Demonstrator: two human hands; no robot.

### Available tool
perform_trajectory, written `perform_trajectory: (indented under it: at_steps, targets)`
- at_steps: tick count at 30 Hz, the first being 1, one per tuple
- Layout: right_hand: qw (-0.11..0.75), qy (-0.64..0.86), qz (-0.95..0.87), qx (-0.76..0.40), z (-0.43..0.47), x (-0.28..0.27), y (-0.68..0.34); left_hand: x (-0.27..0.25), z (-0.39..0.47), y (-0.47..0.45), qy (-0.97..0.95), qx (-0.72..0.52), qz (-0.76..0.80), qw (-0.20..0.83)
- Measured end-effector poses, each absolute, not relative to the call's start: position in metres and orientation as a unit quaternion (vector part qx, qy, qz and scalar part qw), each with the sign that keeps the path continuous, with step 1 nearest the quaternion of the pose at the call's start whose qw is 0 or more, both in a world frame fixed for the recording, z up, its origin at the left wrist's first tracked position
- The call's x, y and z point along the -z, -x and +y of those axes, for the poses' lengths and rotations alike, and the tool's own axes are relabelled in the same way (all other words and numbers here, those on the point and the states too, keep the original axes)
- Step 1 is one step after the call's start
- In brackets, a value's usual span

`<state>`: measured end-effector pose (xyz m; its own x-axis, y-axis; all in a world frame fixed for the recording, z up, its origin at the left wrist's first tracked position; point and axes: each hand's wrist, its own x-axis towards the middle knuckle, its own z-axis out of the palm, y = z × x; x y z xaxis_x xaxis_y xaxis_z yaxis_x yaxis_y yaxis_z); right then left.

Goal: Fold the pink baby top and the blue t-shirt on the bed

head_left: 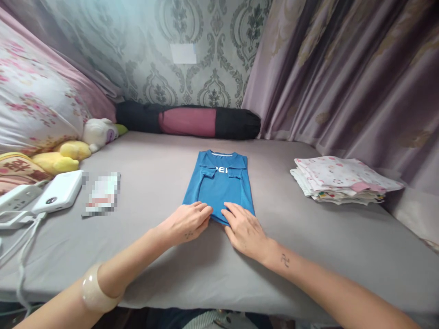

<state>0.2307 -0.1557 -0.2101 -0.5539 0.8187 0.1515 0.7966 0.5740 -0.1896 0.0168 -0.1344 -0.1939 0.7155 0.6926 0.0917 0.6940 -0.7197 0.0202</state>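
Note:
A blue long-sleeved shirt [220, 194] lies on the bed with its neckline away from me. Its sides are folded in, and both sleeves lie across the front, partly covering white lettering. At the near left part of the hem is my left hand [192, 220], fingers together and closed on the fabric. My right hand [245, 228] is at the near right part of the hem, with fingers on top and the thumb low at the edge. Both hands cover parts of the near edge, so the fingertips' hold there is partly hidden.
A stack of folded cloths [343, 180] lies to the right. On the left are a white power bank [59, 191], a power strip [18, 201], cables, a blurred flat item [102, 194] and plush toys [98, 135]. A black and maroon roll [188, 121] lies along the wall.

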Motion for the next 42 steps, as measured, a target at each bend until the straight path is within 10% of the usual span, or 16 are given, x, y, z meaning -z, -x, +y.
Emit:
perform_trajectory:
  at_steps: [42]
  targets:
    - [0.212,0.584,-0.755,-0.210,-0.114,0.199,-0.295,0.207,-0.098,0.036,0.768,0.214,-0.561,-0.220]
